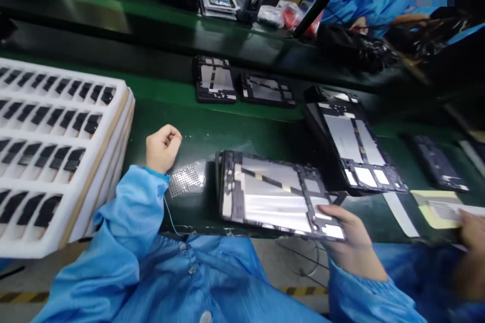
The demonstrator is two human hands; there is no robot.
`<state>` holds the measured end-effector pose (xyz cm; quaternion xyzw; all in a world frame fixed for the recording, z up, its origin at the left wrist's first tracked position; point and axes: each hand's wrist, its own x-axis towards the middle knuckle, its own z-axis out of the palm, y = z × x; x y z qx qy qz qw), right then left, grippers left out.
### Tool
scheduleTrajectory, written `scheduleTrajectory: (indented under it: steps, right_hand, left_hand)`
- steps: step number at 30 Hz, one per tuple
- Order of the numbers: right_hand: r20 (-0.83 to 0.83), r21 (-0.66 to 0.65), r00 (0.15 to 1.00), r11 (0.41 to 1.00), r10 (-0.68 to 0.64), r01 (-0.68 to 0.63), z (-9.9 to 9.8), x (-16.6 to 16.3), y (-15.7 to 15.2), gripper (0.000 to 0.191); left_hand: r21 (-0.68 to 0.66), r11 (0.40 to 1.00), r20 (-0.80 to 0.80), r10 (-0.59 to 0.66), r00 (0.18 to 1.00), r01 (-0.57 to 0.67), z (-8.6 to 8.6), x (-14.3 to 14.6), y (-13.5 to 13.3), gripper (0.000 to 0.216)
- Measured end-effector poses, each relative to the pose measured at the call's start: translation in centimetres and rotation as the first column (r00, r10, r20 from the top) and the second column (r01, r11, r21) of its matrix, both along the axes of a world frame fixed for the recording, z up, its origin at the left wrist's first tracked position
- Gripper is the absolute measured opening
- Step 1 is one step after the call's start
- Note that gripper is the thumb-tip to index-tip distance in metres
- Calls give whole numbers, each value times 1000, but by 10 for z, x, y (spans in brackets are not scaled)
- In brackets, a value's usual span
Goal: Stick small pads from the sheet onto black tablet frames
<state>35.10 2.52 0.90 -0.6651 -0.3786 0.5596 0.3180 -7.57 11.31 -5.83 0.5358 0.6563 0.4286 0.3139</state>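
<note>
My right hand (pixel 350 242) grips the right end of an open-backed tablet (pixel 278 194), thumb on top and fingers underneath. The tablet shows a silvery battery area with a dark diagonal strip, and it lies at the bench's front edge, seemingly on another. To its left, my left hand (pixel 163 147) is closed with fingertips pinched together above the green bench; whatever it may hold is hidden. Just below that hand lies a clear sheet with rows of small silvery dots (pixel 187 179).
Stacked white foam trays (pixel 123 93) with dark parts stand on the left. Behind are two more tablets (pixel 215 79), (pixel 267 90), and a tablet stack (pixel 354 136) at right. A co-worker's hand (pixel 473 232) is near a yellow pad (pixel 428 212) at far right.
</note>
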Motion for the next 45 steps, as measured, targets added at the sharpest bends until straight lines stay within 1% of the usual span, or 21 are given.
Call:
scheduleTrajectory:
  steps: [3,5,7,9,10,11,13,16,18,20,23,25,28,30,33,35,38,40,43,44,45]
  right_hand:
    - [10,-156,996,984,86,-83,-16,8,-6,27]
    - [62,-220,979,960,192,-174,-17,11,1,33]
    - [315,-118,912,965,261,-236,-10,10,12,37]
    - [574,54,788,950,222,-307,3,-2,21,39]
    - [624,118,754,929,205,-351,9,-13,25,42]
    - [609,153,760,907,226,-393,14,-29,29,46]
    - [468,206,812,851,348,-483,18,-68,40,50]
    - [223,330,834,766,504,-551,6,-129,67,43]
    - [81,351,786,720,613,-598,-8,-159,91,35]
    - [14,375,700,646,714,-666,-23,-175,114,33]
    - [95,424,587,501,804,-755,-37,-181,135,28]
    - [142,421,547,450,825,-788,-42,-181,139,27]
    - [163,396,532,438,831,-807,-44,-180,139,29]
    - [187,377,527,434,829,-818,-44,-180,138,28]
    - [194,357,523,437,830,-826,-42,-181,137,25]
    - [188,345,524,443,831,-827,-41,-181,137,25]
    - [171,330,538,467,825,-820,-40,-182,136,27]
    - [182,322,526,455,831,-830,-40,-183,139,25]
    - [204,306,478,408,854,-860,-39,-185,145,19]
    - [187,307,480,413,857,-857,-38,-183,145,18]
    - [159,311,504,442,849,-842,-35,-181,142,19]
  left_hand:
    - [-58,992,-111,-122,986,116,8,6,2,42]
    - [-120,966,-173,-247,954,228,17,11,1,40]
    - [-199,914,-215,-392,895,352,29,15,0,37]
    - [-275,849,-238,-514,824,450,40,17,0,27]
    - [-305,823,-245,-554,795,480,44,17,0,18]
    - [-329,803,-250,-581,775,496,48,17,1,10]
    - [-371,777,-249,-611,752,509,51,14,3,9]
    - [-430,738,-217,-643,734,520,48,10,4,10]
    - [-449,719,-196,-658,727,530,44,8,3,9]
    - [-447,712,-177,-664,726,542,37,8,2,6]
    - [-425,718,-132,-652,746,552,26,9,-1,13]
    - [-391,769,-84,-576,813,505,18,9,-4,20]
    - [-362,837,-23,-448,894,410,11,9,-10,24]
    - [-362,854,1,-400,916,373,11,10,-13,25]
    - [-375,869,36,-333,942,322,19,16,-11,20]
    - [-438,824,2,-401,916,361,27,20,-7,10]
    - [-552,719,-139,-578,804,421,37,25,1,9]
    - [-563,713,-217,-615,758,418,41,26,5,10]
    - [-528,730,-249,-622,742,434,42,28,5,10]
    - [-524,729,-250,-625,739,440,41,28,5,10]
    - [-530,726,-255,-630,734,439,41,29,4,9]
